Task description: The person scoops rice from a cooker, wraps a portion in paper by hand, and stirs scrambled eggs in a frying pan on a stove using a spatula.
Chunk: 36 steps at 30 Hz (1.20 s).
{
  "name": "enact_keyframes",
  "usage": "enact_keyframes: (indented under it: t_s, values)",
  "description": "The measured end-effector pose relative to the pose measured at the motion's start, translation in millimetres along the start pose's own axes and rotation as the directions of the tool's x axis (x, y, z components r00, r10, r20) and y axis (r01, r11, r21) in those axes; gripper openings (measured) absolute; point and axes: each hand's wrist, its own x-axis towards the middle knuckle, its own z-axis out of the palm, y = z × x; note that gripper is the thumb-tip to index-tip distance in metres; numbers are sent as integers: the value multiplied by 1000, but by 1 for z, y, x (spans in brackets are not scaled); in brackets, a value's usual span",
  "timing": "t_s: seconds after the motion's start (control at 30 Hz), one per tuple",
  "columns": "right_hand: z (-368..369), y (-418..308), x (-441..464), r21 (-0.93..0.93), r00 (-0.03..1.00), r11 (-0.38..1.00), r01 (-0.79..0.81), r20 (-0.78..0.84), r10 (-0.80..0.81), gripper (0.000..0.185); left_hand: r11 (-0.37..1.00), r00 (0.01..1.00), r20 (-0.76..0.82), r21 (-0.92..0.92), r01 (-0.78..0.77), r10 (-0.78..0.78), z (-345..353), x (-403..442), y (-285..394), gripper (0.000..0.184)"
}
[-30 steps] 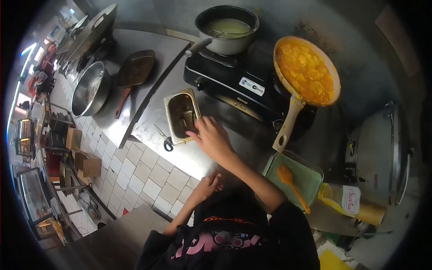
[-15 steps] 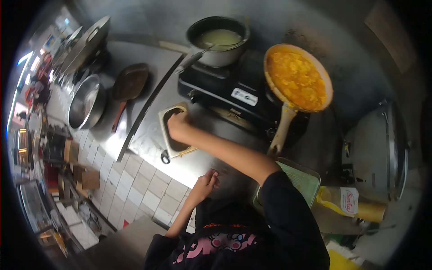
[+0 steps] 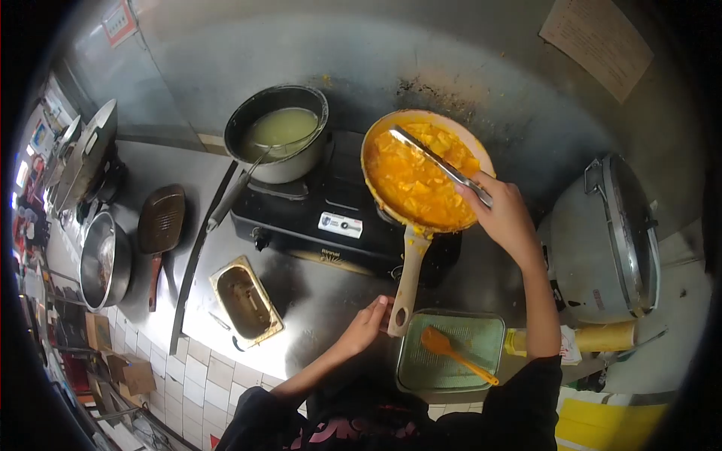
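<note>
My right hand (image 3: 499, 210) grips a pair of metal tongs (image 3: 435, 159), their tips over the yellow-orange, chunky food (image 3: 412, 184) in the frying pan (image 3: 411, 267). Cream-coloured and long-handled, the pan sits on the right burner of a black gas stove (image 3: 301, 234). At the end of its handle, my left hand (image 3: 364, 325) is closed with the fingertips against the handle; the exact grip is partly hidden. A small rectangular metal container (image 3: 263, 332) stands on the counter left of my left hand.
A pot (image 3: 289, 169) of pale liquid, with a handled utensil in it, occupies the left burner. An orange spatula (image 3: 451, 352) lies in a green tray (image 3: 410, 379). Further left are a grill pan (image 3: 162, 218) and a metal bowl (image 3: 118, 282). A large lidded pot (image 3: 594, 248) stands right.
My right hand has left the small metal container and moved to the frying pan, now with tongs. My left hand has come to the pan's handle. The view has shifted, and the spatula now shows.
</note>
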Motion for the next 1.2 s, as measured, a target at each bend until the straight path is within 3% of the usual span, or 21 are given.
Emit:
enact_keyframes:
  t_s: [0.1, 0.13, 0.17, 0.33, 0.4, 0.6, 0.8, 0.93, 1.0, 1.1, 1.2]
  values:
    - [34, 50, 37, -10, 998, 999, 41, 48, -41, 30, 999, 1000, 17, 33, 23, -24, 6, 21, -14, 51]
    - [48, 64, 50, 11, 990, 998, 58, 131, -59, 31, 1000, 1000, 11, 2, 23, -23, 7, 27, -17, 52]
    - [56, 72, 59, 35, 974, 997, 75, 213, -81, 32, 995, 1000, -18, 103, 18, -16, 8, 22, 8, 52]
    - [77, 83, 87, -39, 963, 997, 63, 266, -51, 37, 990, 995, -67, 125, -70, 79, 9, 23, 8, 52]
    - [83, 85, 89, -25, 951, 996, 82, 300, -71, 36, 993, 999, 14, 109, -41, 40, 6, 24, 11, 49]
    - [88, 71, 83, -53, 971, 997, 58, 235, -44, 27, 988, 997, 30, 134, -76, 72, 5, 23, 14, 42]
    - [91, 65, 69, -64, 992, 991, 115, 52, -112, 21, 986, 992, 46, 114, -119, 115, 4, 26, 7, 39]
    - [97, 76, 61, 29, 984, 987, 156, -95, -152, 24, 987, 991, 33, 95, -132, 130, 4, 25, 8, 38]
    - [95, 80, 58, 42, 977, 984, 172, -136, -165, 25, 993, 995, 98, 115, -11, 0, 1, 24, 15, 44]
    - [87, 85, 51, 134, 974, 981, 140, -197, -112, 29, 989, 993, 53, 101, -107, 102, 3, 24, 11, 38]
    - [65, 80, 40, 166, 989, 986, 18, -151, 7, 27, 991, 994, 56, 95, -97, 92, 2, 23, 15, 38]
